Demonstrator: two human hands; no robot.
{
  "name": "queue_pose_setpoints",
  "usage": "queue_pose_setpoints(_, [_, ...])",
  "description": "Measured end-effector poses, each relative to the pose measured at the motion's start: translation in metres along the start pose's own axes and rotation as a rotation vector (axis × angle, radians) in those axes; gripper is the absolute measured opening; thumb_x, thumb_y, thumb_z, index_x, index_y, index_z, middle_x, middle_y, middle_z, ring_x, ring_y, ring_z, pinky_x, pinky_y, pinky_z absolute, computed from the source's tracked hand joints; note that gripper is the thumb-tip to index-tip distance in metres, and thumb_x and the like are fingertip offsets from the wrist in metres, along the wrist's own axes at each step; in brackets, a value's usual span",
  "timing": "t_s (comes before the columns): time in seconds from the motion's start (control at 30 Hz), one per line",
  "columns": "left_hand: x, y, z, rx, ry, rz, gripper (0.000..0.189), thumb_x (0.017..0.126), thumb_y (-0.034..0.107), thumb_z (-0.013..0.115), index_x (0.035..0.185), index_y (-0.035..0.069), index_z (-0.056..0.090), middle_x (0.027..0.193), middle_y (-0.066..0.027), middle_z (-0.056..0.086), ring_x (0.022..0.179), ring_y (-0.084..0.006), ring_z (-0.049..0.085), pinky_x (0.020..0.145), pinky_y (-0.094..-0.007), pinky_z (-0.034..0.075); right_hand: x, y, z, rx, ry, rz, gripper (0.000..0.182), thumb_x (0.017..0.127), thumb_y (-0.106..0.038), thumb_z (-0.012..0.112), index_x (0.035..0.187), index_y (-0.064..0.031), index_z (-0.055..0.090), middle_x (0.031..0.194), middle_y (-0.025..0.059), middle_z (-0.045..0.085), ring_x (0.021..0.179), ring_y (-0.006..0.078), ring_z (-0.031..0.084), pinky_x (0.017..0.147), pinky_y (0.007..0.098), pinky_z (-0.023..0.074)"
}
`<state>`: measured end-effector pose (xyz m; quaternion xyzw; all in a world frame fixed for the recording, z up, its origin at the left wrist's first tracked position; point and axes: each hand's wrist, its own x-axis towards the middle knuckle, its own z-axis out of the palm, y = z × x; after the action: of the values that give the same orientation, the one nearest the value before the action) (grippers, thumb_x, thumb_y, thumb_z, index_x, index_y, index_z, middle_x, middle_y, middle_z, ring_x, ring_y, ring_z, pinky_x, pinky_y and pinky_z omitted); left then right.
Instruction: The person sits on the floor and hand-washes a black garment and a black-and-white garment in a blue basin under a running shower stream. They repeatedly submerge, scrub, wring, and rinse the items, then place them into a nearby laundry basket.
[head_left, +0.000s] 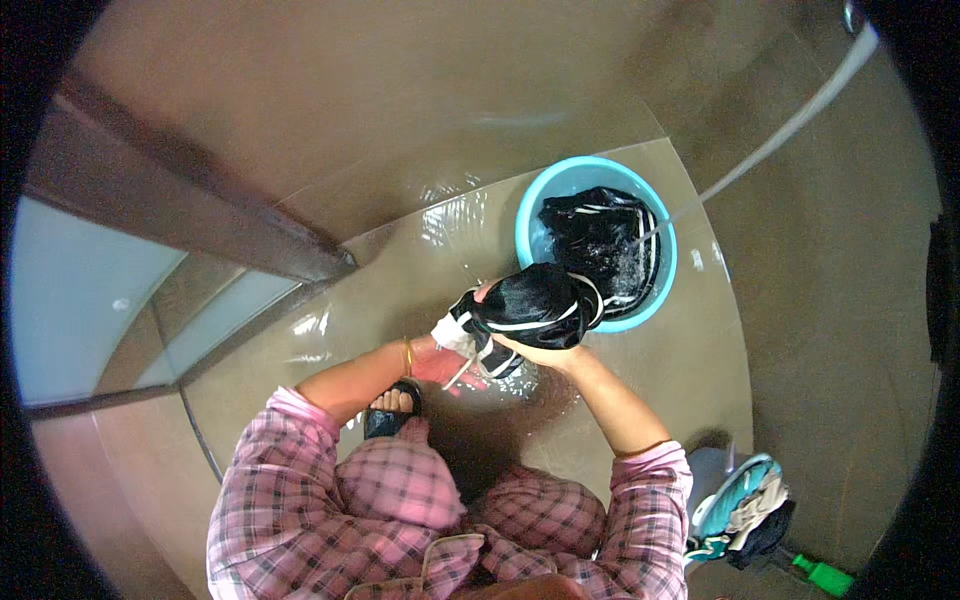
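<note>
A wet black garment with white piping (536, 307) is bunched between my hands over the wet floor, at the near left rim of a light blue basin. My right hand (544, 354) supports the bundle from below and is closed on it. Beneath its left end, with a white part and a cord hanging by it, is my left hand (448, 367); its fingers are spread and partly covered by the cloth. More black cloth with white stripes (600, 240) lies in water in the basin (523, 225). A stream of water (787, 131) runs down into the basin from the upper right.
Several clothes, teal, beige and black (750, 502), are heaped in a container at the lower right, beside a green object (823, 576). A door frame (225, 217) stands at the left. The tiled floor (390, 277) is wet. My sandalled foot (391, 409) is below my left hand.
</note>
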<state>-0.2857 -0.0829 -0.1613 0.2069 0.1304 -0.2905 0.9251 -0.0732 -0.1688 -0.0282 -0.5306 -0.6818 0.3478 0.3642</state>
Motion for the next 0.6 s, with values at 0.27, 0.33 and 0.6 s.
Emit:
queue_pose_setpoints(0.27, [-0.015, 0.007, 0.018, 0.432, 0.215, 0.067, 0.084, 0.092, 0.063, 0.013, 0.124, -0.004, 0.05, 0.105, -0.0224, 0.065, 0.1, -0.0314, 0.063, 0.092, -0.0423, 0.044, 0.016, -0.024, 0.003, 0.555, 0.226, 0.269, 0.035, 0.077, -0.002, 0.07, 0.109, -0.0046, 0.056, 0.11, 0.0089, 0.062, 0.106, 0.0195, 0.057, 0.094, 0.0341, 0.0452])
queue_pose_setpoints(0.33, [-0.013, 0.0, 0.0, 0.431, 0.301, 0.129, 0.093, 0.09, 0.067, 0.0, 0.118, -0.003, 0.055, 0.105, -0.0205, 0.065, 0.093, -0.0309, 0.063, 0.092, -0.0413, 0.044, 0.019, -0.041, 0.001, 0.835, 0.318, 0.306, 0.037, 0.078, -0.004, 0.068, 0.112, -0.0052, 0.054, 0.114, 0.0117, 0.061, 0.111, 0.0241, 0.055, 0.098, 0.0382, 0.0424])
queue_pose_setpoints(0.6, [-0.024, -0.026, -0.066, 0.377, 0.565, 0.517, 0.051, 0.097, 0.053, 0.036, 0.083, 0.009, 0.057, 0.09, -0.0105, 0.065, 0.089, -0.0236, 0.064, 0.087, -0.0381, 0.046, 0.054, -0.033, -0.035, 1.004, 0.532, 0.315, 0.035, 0.077, -0.01, 0.065, 0.11, -0.0086, 0.052, 0.108, 0.0124, 0.059, 0.108, 0.027, 0.055, 0.098, 0.0422, 0.0419])
